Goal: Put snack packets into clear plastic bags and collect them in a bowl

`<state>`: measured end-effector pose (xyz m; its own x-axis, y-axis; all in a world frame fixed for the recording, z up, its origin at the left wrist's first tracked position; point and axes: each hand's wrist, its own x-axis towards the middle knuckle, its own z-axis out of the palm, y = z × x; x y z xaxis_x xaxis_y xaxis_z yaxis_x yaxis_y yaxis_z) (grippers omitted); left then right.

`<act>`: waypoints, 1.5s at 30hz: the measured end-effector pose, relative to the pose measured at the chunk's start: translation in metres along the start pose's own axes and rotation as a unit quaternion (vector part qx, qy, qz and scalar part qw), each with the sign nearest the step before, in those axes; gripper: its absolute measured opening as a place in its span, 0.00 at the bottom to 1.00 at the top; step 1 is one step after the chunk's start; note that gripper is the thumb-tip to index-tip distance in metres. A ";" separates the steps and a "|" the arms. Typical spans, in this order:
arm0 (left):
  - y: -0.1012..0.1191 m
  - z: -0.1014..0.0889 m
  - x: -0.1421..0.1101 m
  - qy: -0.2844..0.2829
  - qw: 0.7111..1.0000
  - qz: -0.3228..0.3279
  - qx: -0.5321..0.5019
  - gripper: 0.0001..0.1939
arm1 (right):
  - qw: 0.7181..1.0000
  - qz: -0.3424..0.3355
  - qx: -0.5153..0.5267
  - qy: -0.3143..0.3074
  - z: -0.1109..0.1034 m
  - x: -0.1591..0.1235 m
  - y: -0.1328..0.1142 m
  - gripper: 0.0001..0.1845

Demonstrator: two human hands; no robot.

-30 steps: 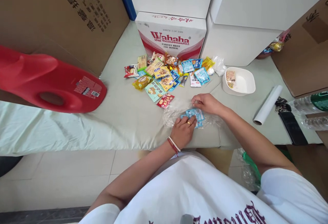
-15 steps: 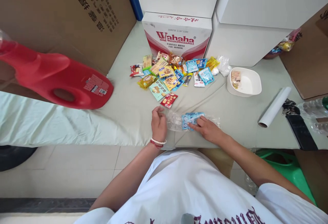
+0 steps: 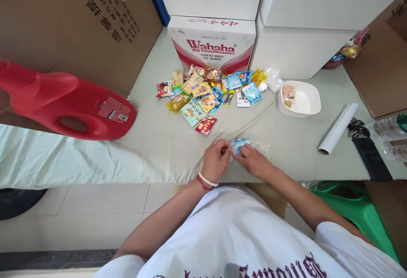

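A clear plastic bag (image 3: 261,148) with small blue packets (image 3: 239,144) inside lies near the front edge of the pale green cloth-covered table (image 3: 152,142). My left hand (image 3: 216,161), with a bead bracelet at the wrist, is curled and pinches the bag's left end. My right hand (image 3: 254,161) grips the bag from the right, fingers pressed on the blue packets. Both hands meet over the bag. Farther back lies a loose heap of snack packets (image 3: 206,93).
A white bowl (image 3: 302,100) with one packet in it sits at right, beside a white paper roll (image 3: 337,129). A red jug (image 3: 63,102) lies at left. A Wahaha carton (image 3: 212,43), white boxes and brown cartons line the back. Bottles (image 3: 388,127) and keys sit far right.
My left hand has come back from the left onto the bag's end. The bag is now bunched between both hands instead of lying spread out.
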<state>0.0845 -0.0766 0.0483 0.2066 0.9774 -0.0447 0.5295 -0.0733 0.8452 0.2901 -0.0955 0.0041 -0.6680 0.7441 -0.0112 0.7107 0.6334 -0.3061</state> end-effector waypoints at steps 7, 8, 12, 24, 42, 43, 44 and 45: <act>0.004 0.032 -0.002 -0.067 0.955 0.150 0.249 0.15 | 0.967 0.151 0.167 0.119 -0.018 -0.034 -0.002 0.19; 0.002 0.034 -0.005 -0.063 0.945 0.158 0.278 0.16 | 0.951 0.224 0.148 0.153 -0.019 -0.037 0.000 0.20; -0.002 0.041 -0.016 -0.052 0.918 0.191 0.345 0.21 | 0.905 0.377 0.008 0.196 -0.018 -0.039 0.008 0.24; -0.016 0.053 -0.019 -0.017 0.909 0.235 0.345 0.18 | 0.940 0.268 0.139 0.160 -0.051 0.032 -0.025 0.10; -0.056 -0.027 -0.023 0.106 0.993 0.040 -0.023 0.09 | 0.966 0.244 -0.046 0.069 -0.010 0.058 -0.069 0.22; -0.059 -0.033 -0.027 0.121 0.991 0.053 -0.005 0.09 | 0.965 0.250 -0.044 0.070 -0.011 0.056 -0.065 0.21; -0.063 -0.041 -0.031 0.140 0.988 0.063 0.015 0.09 | 0.963 0.257 -0.041 0.074 -0.012 0.054 -0.062 0.20; -0.068 -0.049 -0.037 0.157 0.984 0.070 0.036 0.09 | 0.961 0.264 -0.039 0.078 -0.012 0.051 -0.060 0.18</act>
<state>0.0005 -0.0976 0.0184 0.0223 0.9691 0.2458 0.5735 -0.2138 0.7908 0.2162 -0.0933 0.0336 -0.1739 0.9848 -0.0001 0.9598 0.1694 -0.2240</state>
